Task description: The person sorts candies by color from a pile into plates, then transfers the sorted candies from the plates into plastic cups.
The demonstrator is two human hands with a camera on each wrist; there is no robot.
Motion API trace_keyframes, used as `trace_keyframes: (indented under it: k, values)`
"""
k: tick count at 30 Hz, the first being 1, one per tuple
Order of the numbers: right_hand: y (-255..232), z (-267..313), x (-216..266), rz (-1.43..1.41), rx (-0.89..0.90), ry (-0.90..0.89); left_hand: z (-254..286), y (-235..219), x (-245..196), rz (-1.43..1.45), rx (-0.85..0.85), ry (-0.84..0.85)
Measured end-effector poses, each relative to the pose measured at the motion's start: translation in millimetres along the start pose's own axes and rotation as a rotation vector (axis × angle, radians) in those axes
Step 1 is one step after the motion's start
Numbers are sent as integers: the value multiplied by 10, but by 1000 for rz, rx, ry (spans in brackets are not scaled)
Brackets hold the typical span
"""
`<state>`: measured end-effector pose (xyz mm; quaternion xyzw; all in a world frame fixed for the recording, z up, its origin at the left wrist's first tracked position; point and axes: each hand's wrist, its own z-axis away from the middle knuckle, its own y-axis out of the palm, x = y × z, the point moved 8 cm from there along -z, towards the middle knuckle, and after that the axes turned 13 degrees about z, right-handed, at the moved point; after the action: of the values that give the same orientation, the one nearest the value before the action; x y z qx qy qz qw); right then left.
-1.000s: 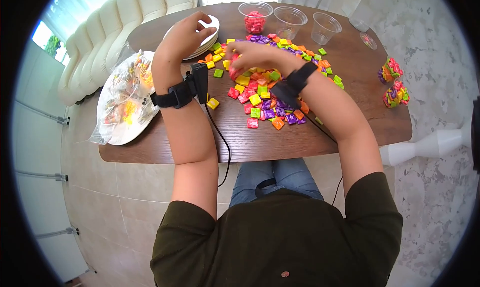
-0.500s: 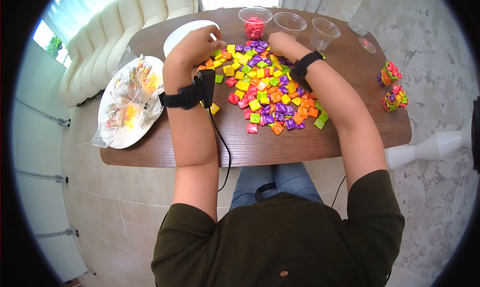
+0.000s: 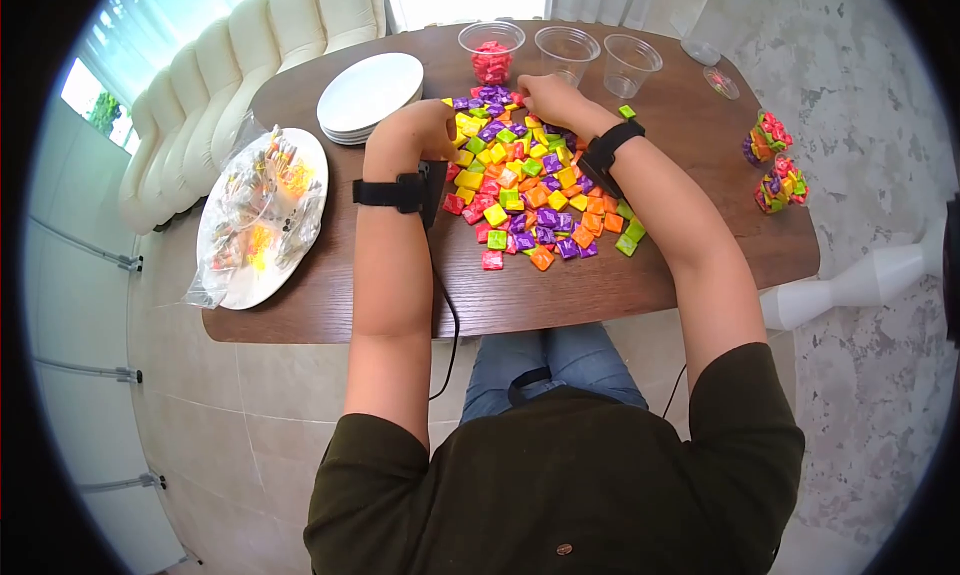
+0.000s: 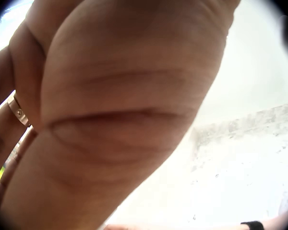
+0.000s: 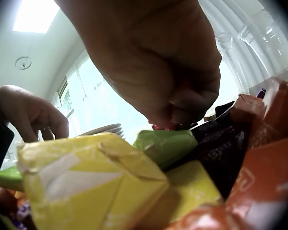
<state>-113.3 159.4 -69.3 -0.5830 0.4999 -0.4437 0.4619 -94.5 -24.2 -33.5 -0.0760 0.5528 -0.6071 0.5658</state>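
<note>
A heap of square wrapped candies (image 3: pixel 530 190) in red, yellow, green, purple and orange is spread over the table. At its far edge my right hand (image 3: pixel 552 102) has its fingers curled down; a red candy (image 5: pixel 159 127) shows under the fingertips in the right wrist view. My left hand (image 3: pixel 420 132) reaches over the heap's left edge beside yellow candies, its fingers bent loosely downward in the right wrist view. The left wrist view is mostly filled by the left palm (image 4: pixel 120 96), which hides what lies below it.
A clear cup of red candies (image 3: pixel 491 65) stands behind the heap, with clear cups (image 3: pixel 632 75) to its right. White plates (image 3: pixel 370 85) are stacked at the back left. A bag-covered oval platter (image 3: pixel 240 290) lies left. Two candy-filled cups (image 3: pixel 780 187) stand at the right edge.
My right hand moved from the heap's left part to its far edge near the cups. My left hand came from above the plates down and right to the heap's left edge.
</note>
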Motion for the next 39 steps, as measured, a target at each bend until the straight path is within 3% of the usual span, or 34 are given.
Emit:
trace_keyframes:
  k: [2, 6, 9, 12, 15, 19, 20, 23, 24, 27, 29, 31, 34, 37, 39]
  values:
    - [-16, 7, 0, 17, -15, 1, -75, 105, 37, -72, 10, -10]
    - [63, -80, 31, 59, 164, -3, -115, 236, 23, -83, 72, -68]
    - [-11, -60, 107, 78, 163, -49, -113, 253, 42, -82, 57, -96]
    - [-100, 10, 124, -77, 146, -23, -96, 257, -60, -200, 22, -43]
    - [-157, 221, 14, -957, 217, 202, -139, 269, -54, -203, 5, -16]
    - [-335, 441, -14, -1922, 226, 177, -142, 283, -23, -191, 27, -19]
    - [-411, 570, -27, -1908, 150, 308, -149, 278, 1, -179, 19, -12]
    - [-585, 731, 188, -1872, 239, 212, -193, 280, 23, -174, 26, -14]
    - [-409, 668, 146, -1771, 304, 165, -200, 281, 28, -179, 33, -17]
    - [-334, 670, 300, -817, 246, 32, -143, 264, -2, -174, 17, -41]
    - [-291, 693, 418, -363, 231, -24, -127, 254, -17, -180, 9, -33]
    - [-294, 687, 503, -187, 104, -81, -150, 263, -17, -204, 15, 3]
    - [-343, 670, 579, -117, -61, -180, -152, 250, 7, -144, 33, 37]
    - [-391, 689, 537, -160, -56, -167, -106, 152, -44, 51, 31, 50]
    - [-457, 667, 432, -353, 15, -99, -53, -18, -154, 92, -74, 138]
